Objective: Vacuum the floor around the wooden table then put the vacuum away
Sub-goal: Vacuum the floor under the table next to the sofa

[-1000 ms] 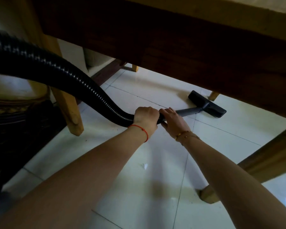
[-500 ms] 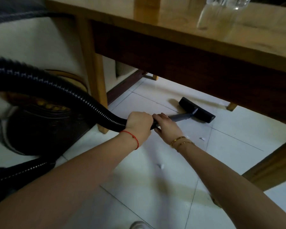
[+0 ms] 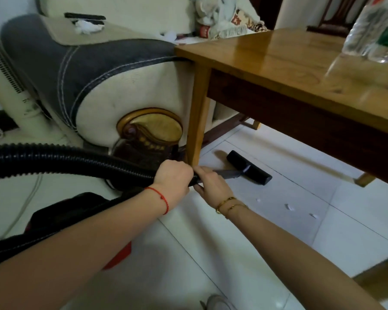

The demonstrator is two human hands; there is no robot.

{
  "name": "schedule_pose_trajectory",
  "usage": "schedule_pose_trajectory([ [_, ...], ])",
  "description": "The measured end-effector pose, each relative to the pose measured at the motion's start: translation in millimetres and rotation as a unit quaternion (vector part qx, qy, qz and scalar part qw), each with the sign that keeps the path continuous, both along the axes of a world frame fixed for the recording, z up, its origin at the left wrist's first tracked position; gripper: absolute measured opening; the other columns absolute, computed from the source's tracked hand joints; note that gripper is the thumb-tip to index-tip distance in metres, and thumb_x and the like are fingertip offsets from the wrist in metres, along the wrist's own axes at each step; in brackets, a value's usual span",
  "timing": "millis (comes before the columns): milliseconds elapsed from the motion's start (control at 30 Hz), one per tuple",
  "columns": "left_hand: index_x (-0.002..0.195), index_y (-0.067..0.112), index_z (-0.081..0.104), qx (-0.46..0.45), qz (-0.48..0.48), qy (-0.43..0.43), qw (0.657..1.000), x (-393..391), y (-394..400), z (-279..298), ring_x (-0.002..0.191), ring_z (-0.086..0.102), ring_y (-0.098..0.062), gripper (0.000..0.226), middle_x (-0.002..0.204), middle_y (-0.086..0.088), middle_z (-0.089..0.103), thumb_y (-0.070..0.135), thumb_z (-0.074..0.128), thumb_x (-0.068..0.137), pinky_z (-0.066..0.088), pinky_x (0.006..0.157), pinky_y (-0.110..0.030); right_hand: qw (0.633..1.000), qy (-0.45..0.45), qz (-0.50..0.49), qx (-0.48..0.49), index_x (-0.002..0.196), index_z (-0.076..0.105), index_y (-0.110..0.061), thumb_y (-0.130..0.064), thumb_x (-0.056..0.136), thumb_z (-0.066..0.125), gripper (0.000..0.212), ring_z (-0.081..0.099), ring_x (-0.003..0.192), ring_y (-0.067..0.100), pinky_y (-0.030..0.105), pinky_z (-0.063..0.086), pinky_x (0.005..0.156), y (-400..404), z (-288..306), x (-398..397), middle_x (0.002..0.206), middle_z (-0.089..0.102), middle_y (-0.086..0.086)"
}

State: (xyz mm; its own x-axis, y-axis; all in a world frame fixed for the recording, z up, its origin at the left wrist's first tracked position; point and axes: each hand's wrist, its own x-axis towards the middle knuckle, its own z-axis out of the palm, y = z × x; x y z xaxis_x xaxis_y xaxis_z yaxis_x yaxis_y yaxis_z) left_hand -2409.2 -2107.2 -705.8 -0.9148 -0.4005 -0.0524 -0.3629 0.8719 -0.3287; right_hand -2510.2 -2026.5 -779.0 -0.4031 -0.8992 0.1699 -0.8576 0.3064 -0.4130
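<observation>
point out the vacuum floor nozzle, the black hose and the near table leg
vacuum floor nozzle [image 3: 249, 171], head view, top of the black head
black hose [image 3: 76, 163], head view, ribbed middle stretch
near table leg [image 3: 198, 113], head view, middle of its front face

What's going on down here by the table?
A person is vacuuming the tiled floor. The left hand grips the black ribbed hose, and the right hand holds the wand just ahead of it. The floor nozzle sits under the wooden table. A few white scraps lie unswept nearby.
</observation>
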Motion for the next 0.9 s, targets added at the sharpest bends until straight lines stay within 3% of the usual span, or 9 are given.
schedule_pose_trajectory([
  [133,0.106,0.016,0.058,0.001,0.017,0.009,1.000,22,-11,5,0.091,0.065,-0.021,0.020,0.101,-0.001,0.065,0.028,0.056,0.090,0.036,0.065,-0.029,1.000,0.006,0.020,-0.008,0.110,0.051,-0.012,-0.008,0.084,0.057,0.027,0.056,0.096,0.029,0.036,0.047,0.073,-15,3,19,0.106,0.059,0.011],
  [400,0.109,0.014,0.055,0.021,0.047,0.007,0.999,16,-29,-14,0.089,0.064,-0.020,0.022,0.101,-0.002,0.065,0.028,0.054,0.092,0.040,0.066,-0.029,0.999,0.023,0.033,0.004,0.112,0.051,-0.013,-0.007,0.085,0.058,0.029,0.054,0.100,0.028,0.029,0.041,0.072,-38,-17,6,0.108,0.058,0.010],
  [533,0.109,0.012,0.055,0.037,0.040,0.018,0.998,-18,-35,-32,0.091,0.064,-0.022,0.024,0.102,-0.003,0.065,0.031,0.053,0.093,0.040,0.067,-0.030,0.999,0.036,0.027,0.013,0.114,0.051,-0.012,-0.010,0.086,0.058,0.029,0.054,0.100,0.030,0.039,0.049,0.076,-44,-31,-30,0.109,0.057,0.012],
  [900,0.108,0.016,0.058,0.038,0.005,0.070,0.997,-160,-42,-82,0.093,0.064,-0.020,0.018,0.103,-0.001,0.064,0.026,0.055,0.093,0.037,0.063,-0.028,0.998,0.046,-0.004,0.046,0.121,0.055,-0.009,-0.011,0.089,0.057,0.033,0.055,0.108,0.032,0.041,0.046,0.087,-40,-59,-171,0.119,0.060,0.014],
])
